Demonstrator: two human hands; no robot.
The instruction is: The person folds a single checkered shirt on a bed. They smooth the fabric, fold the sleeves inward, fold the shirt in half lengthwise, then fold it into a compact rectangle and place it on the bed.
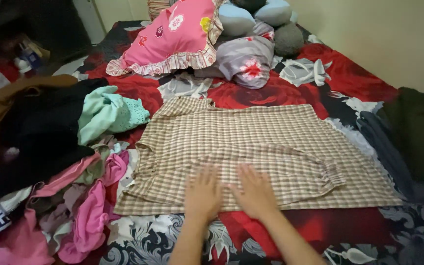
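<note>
Both hands lie flat, fingers (pixel 199 172) spread, holding nothing — left hand (pixel 203 194) beside right hand (pixel 254 192) on the near hem of a beige checked shirt (pixel 256 142) spread across the floral bedspread (pixel 320 228). Clothes pile (pixel 69 206) at nine o'clock — pink pillow (pixel 172 34) at twelve.
</note>
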